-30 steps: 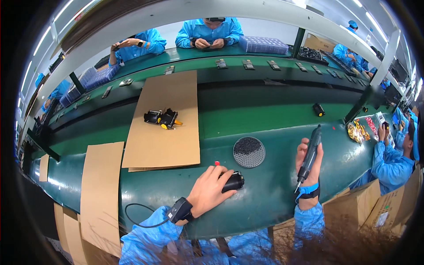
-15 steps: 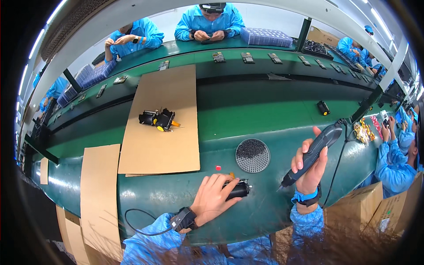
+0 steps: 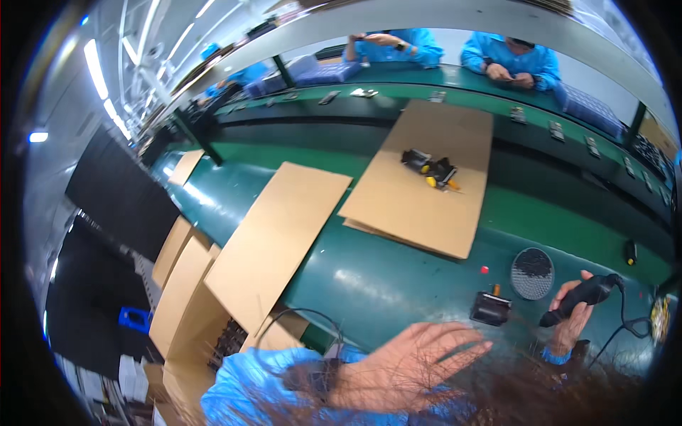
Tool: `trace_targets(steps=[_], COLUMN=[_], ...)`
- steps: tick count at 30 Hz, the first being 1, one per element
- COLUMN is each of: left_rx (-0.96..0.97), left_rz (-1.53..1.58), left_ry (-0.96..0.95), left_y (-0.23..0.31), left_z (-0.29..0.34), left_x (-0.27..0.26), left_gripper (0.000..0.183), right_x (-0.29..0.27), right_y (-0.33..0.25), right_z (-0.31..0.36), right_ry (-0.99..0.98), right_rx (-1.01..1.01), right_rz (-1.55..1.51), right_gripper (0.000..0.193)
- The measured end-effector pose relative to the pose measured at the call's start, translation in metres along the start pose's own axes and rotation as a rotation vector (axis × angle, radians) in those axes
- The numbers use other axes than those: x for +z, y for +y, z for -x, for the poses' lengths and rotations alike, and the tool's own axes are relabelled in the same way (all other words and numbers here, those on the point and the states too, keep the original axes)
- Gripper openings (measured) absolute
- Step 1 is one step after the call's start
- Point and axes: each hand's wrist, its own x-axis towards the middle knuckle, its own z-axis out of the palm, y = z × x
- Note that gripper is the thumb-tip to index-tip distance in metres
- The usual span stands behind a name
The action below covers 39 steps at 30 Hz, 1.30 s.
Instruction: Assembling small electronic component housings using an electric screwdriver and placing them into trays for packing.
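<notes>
My left hand (image 3: 415, 362) is open above the near edge of the bench, its fingers stretched out and holding nothing. Just beyond its fingertips, a small black plastic housing (image 3: 491, 309) with an orange tab lies on the green mat. In my right hand (image 3: 570, 328) is a black corded electric screwdriver (image 3: 584, 297); the fingers wrap round its body. Left of the screwdriver stands a round grey dish (image 3: 542, 290) holding small dark screws. A little red piece (image 3: 484, 270) lies between the dish and a cardboard sheet.
Black assemblies with yellow parts (image 3: 440, 172) rest on the cardboard sheet (image 3: 398, 206). Another cardboard sheet (image 3: 277, 234) lies further left, beside open cartons (image 3: 186, 319). Across the bench, two people in blue sleeves (image 3: 510, 62) handle small parts. Another black piece (image 3: 631, 253) is at right.
My view has swung to the left. My left hand has let go of the black housing and drawn back from it, fingers spread. The screwdriver stays in my right hand.
</notes>
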Motion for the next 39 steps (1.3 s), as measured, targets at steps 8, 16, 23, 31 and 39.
trace_targets(steps=[8, 16, 23, 31, 39], left_rx=[-0.806, -1.328, -1.008, -1.025, -1.28], left_rz=[0.019, 0.687, 0.81, 0.788, -0.608], left_ry=[1.047, 1.381, 1.315, 1.376, 0.432], left_y=[-0.041, -0.186, -0.192, -0.164, -0.081], left_z=[0.205, 0.419, 0.396, 0.412, 0.392], left_x=[-0.132, -0.027, 0.007, 0.02, 0.022], left_gripper=[0.042, 0.048, 0.033, 0.05, 0.091], right_x=[-0.007, -0.005, -0.007, -0.006, -0.006], right_y=[0.003, 0.008, 0.003, 0.005, -0.002], right_z=[0.0, -0.002, -0.002, -0.007, -0.01], right_ry=[-0.006, -0.062, -0.04, 0.017, 0.099], right_rx=[0.01, -0.024, -0.019, 0.032, 0.051], right_rz=[-0.048, -0.03, -0.06, -0.067, -0.07], right_gripper=[0.058, 0.054, 0.047, 0.048, 0.055])
